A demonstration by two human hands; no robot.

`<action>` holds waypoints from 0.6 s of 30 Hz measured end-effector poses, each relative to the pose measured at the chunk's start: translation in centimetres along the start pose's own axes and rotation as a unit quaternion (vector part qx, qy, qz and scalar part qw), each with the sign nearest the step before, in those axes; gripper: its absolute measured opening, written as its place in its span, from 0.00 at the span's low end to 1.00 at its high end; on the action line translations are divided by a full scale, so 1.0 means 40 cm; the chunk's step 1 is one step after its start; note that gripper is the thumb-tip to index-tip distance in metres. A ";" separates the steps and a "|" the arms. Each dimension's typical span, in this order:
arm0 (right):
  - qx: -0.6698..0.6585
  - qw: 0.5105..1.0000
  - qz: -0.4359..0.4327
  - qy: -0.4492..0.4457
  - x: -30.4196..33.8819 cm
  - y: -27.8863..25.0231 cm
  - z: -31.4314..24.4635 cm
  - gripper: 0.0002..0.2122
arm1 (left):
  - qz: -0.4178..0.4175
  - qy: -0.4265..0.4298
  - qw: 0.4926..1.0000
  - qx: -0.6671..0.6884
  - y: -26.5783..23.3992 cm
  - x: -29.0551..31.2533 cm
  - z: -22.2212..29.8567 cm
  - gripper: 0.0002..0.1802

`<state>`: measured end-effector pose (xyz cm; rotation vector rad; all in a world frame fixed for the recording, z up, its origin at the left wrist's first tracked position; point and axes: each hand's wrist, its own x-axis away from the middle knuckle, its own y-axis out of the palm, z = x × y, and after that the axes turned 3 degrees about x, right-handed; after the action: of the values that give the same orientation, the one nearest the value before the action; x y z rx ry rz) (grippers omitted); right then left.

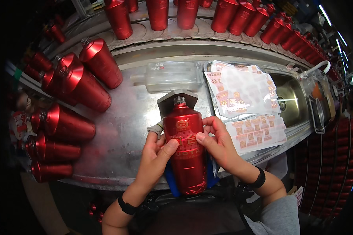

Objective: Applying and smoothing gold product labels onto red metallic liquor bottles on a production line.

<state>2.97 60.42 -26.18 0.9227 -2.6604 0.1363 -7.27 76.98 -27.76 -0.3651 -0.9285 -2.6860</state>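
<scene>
A glossy red bottle (pixel 188 166) with gold markings leans in front of me, its threaded neck pointing away. My left hand (pixel 156 156) grips its left side, thumb pressed on the front. A greyish wrap (pixel 156 129) covers one of that hand's fingertips. On the other side my right hand (pixel 220 149) holds the bottle, thumb on the markings and fingers curled at the edge. Behind the neck is a dark angular block (pixel 166 102), and blue material (pixel 171 182) shows under the base. How the bottle is supported underneath is hidden.
Several red bottles (pixel 82 86) stand on the metal table (pixel 125 149) at left. More bottles (pixel 186 13) line a plated conveyor (pixel 145 33) across the back. A clear tub (pixel 172 80), printed sheets (pixel 245 92), a sink (pixel 294 103) and a white faucet (pixel 315 70) lie beyond and right.
</scene>
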 end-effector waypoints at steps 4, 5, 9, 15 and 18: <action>0.022 1.000 0.000 -0.014 -0.001 -0.002 0.009 0.17 | 0.001 -0.003 1.000 0.001 -0.003 -0.003 0.000 0.34; 0.039 0.999 0.002 -0.018 -0.003 -0.003 0.011 0.17 | 0.001 -0.003 1.000 0.000 -0.005 -0.003 0.000 0.34; 0.041 0.999 0.003 0.004 -0.006 -0.012 0.011 0.15 | 0.005 -0.005 1.000 0.005 -0.013 -0.001 0.004 0.34; 0.045 0.999 0.003 0.009 -0.008 -0.012 0.007 0.14 | 0.013 -0.007 1.000 0.001 -0.018 -0.002 0.002 0.31; 0.040 0.999 0.000 0.020 -0.010 -0.007 0.002 0.15 | 0.015 -0.015 1.000 -0.006 -0.027 -0.004 0.000 0.30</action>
<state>3.41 60.41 -26.40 0.9335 -2.6355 0.2617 -7.47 77.82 -28.40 -0.4182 -0.9091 -2.6665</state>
